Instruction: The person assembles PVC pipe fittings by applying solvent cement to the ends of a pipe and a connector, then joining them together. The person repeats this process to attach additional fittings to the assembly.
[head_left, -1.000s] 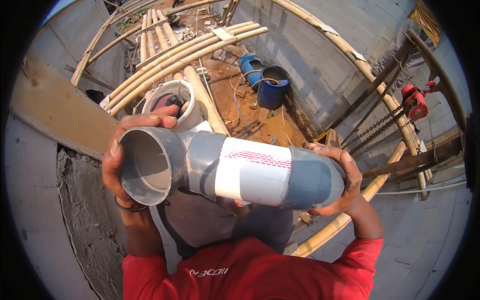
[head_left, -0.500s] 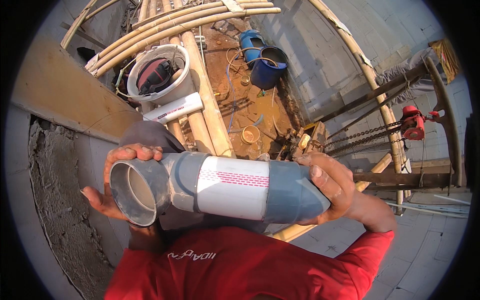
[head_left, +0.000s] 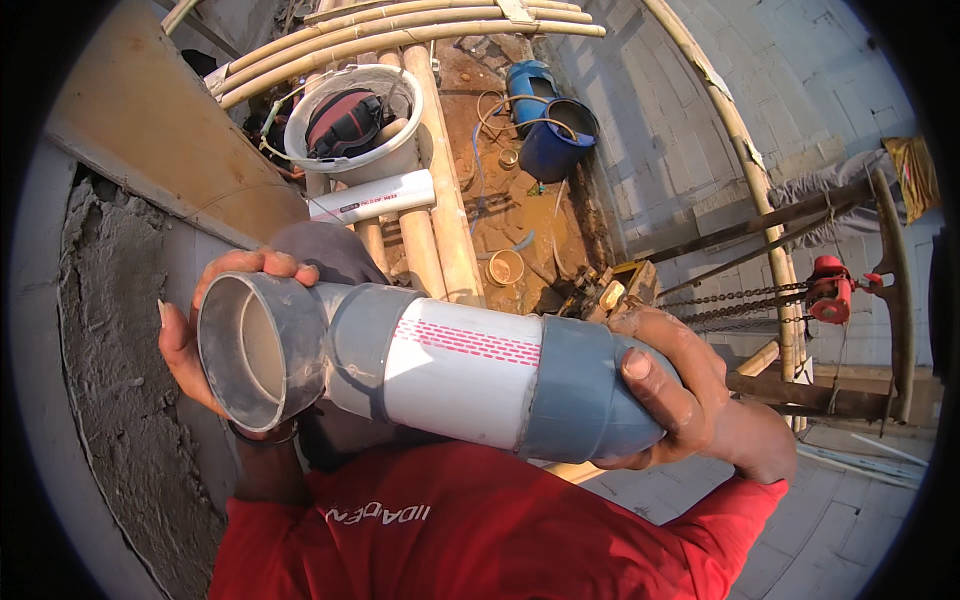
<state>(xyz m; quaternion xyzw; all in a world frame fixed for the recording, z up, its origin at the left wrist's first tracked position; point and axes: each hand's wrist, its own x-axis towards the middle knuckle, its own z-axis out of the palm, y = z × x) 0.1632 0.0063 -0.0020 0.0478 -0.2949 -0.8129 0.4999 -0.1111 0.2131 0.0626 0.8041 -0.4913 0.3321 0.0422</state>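
I hold a joined pipe assembly across my front with both hands. A short white plastic pipe (head_left: 465, 375) with red dashed marks forms its middle. At its left end sits a grey pipe fitting (head_left: 362, 345) whose round open mouth faces me. A grey elbow fitting (head_left: 580, 390) covers the right end. My left hand (head_left: 188, 355) wraps behind the open-mouthed fitting, with fingertips over its top and the thumb out to the left. Around the elbow my right hand (head_left: 690, 390) is closed, thumb on its upper face; the elbow's far opening is hidden.
Ahead, a white bucket (head_left: 405, 160) holding a dark red and black item stands on bamboo poles (head_left: 455, 240), near a loose white pipe (head_left: 375, 197). Blue drums (head_left: 550, 150) stand on muddy ground below. At right, a red chain hoist (head_left: 830, 290) hangs by a wooden frame.
The assembly's left end has risen and shifted left, so the pipe slopes more downward to the right. Both hands keep their hold. The background has shifted to the right and slightly upward in view.
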